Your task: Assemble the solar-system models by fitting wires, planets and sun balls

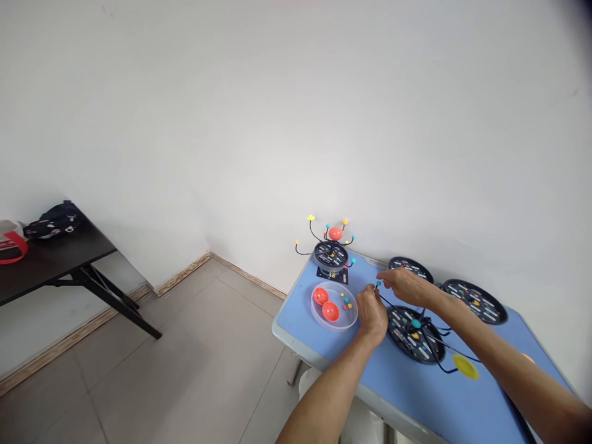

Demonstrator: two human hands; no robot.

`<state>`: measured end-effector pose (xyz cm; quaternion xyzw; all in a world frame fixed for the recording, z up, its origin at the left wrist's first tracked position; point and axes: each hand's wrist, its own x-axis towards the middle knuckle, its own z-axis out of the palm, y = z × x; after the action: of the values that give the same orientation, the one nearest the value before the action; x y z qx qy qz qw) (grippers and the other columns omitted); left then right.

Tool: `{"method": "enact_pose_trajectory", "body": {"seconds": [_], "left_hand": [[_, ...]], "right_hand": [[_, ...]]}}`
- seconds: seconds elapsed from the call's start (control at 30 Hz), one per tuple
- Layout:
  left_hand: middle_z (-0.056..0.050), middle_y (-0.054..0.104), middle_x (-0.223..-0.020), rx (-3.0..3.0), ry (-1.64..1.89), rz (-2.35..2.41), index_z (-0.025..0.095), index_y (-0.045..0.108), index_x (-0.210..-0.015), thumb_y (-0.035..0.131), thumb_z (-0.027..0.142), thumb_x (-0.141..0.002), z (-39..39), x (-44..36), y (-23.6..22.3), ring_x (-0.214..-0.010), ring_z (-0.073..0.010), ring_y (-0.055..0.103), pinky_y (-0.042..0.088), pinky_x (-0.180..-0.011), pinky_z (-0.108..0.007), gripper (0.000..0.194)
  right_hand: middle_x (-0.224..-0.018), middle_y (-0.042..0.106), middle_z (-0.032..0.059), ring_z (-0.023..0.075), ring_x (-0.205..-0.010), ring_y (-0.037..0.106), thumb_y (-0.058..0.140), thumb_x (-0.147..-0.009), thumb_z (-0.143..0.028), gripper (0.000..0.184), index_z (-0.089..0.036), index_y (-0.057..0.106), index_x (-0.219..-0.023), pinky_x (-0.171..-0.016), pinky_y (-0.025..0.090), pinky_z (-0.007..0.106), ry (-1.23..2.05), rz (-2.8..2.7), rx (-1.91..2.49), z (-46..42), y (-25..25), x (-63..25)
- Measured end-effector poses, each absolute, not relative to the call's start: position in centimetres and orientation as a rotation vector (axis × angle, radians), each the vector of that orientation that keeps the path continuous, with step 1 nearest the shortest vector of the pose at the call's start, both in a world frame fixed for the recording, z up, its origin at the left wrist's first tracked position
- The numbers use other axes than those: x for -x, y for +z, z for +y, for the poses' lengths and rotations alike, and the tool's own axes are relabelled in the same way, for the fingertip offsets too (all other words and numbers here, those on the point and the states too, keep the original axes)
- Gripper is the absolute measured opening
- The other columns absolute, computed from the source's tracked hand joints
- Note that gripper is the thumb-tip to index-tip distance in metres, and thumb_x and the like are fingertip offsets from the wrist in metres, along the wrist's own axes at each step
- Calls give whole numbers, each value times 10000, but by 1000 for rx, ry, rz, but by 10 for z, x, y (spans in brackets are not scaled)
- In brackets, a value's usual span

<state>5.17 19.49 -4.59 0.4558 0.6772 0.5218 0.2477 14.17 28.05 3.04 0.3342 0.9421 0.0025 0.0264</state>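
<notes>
My left hand is closed around the outer end of a thin black rod. That rod reaches out from a solar system model with a round black printed base. On the rod's tip sits a small teal ball. The fingertips of my right hand pinch at this ball from above, partly hiding it. Other arms of the model carry a yellow disc and a teal ball. Left of my left hand lies a clear round tray with two red half-spheres and several small coloured balls.
An assembled model with a red centre stands at the blue table's far left corner. Two black printed discs lie along the wall. Across the floor, a dark table holds a patterned bag and a red-and-white object.
</notes>
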Motion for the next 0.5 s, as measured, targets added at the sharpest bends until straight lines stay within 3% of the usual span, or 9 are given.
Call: {"method": "enact_pose_trajectory", "body": {"seconds": [0.3, 0.5], "left_hand": [[-206, 731, -1032, -1261, 1405, 1849, 70, 653, -1190, 435, 44, -920, 193, -53, -49, -1022, -298, 684, 497, -927, -417, 348], [-287, 650, -1211, -1282, 1373, 1817, -5, 529, -1329, 376, -3, -896, 182, -57, -47, -1158, -330, 624, 467, -981, -450, 459]], "right_hand": [[-1114, 754, 144, 277, -992, 718, 473, -902, -126, 335, -160, 715, -1132, -801, 525, 325, 66, 2990, -1090, 273, 33, -141], [-1106, 744, 127, 276, -968, 703, 437, -947, -197, 321, -183, 705, -1123, -775, 513, 335, 106, 3050, -1109, 249, 60, -141]]}}
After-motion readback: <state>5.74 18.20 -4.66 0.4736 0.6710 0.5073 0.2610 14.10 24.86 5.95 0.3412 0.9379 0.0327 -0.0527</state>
